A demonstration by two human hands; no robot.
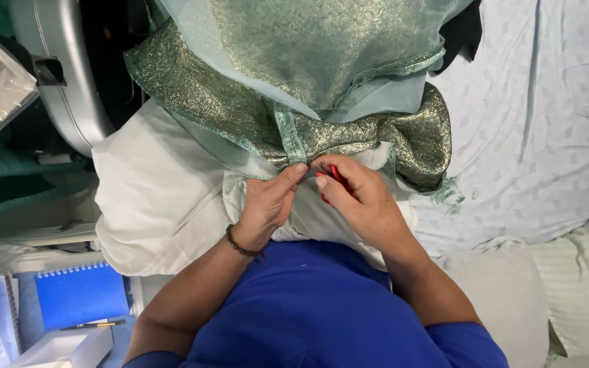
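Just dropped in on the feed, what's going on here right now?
A person in a blue top is working on a shimmery green-gold fabric draped over a white cushion. The left hand pinches a fold of the fabric's pale green edge, and the right hand holds a small red tool right at that spot; what kind of tool it is cannot be told. A blue spiral notebook with a pen lies at lower left.
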